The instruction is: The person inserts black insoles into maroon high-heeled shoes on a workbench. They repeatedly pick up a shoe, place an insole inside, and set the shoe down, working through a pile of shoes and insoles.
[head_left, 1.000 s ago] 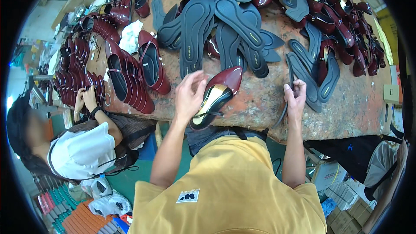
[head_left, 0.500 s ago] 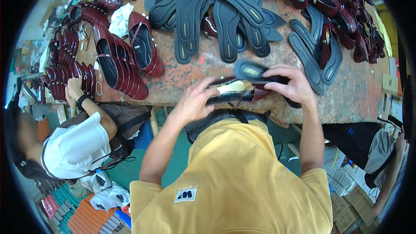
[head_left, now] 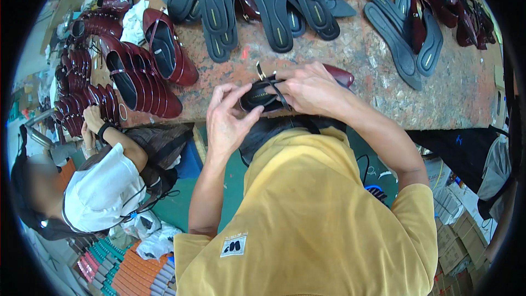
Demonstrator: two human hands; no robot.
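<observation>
A dark red patent strap shoe [head_left: 341, 75] lies sideways at the table's front edge, its toe to the right. My left hand [head_left: 229, 112] grips its heel end, fingers on the far side and thumb on the near rim. A black insole [head_left: 256, 97] with small gold print sits in the shoe's heel part. My right hand [head_left: 309, 89] is closed over the front of the shoe, its fingertips reaching into the opening beside the thin strap [head_left: 280, 94]. Those fingertips are partly hidden, as is the front of the insole.
A heap of black insoles [head_left: 271, 8] lies beyond my hands, with more insoles [head_left: 392, 44] and red shoes [head_left: 438, 0] at right. A row of nested red shoes [head_left: 137, 79] stands at left. Further left, a co-worker's hand [head_left: 93, 115] touches other shoes.
The insole has gone from my right hand's grip above the shoe into the shoe. My right hand has moved left and down over it. The view has shifted, so the table's things sit higher.
</observation>
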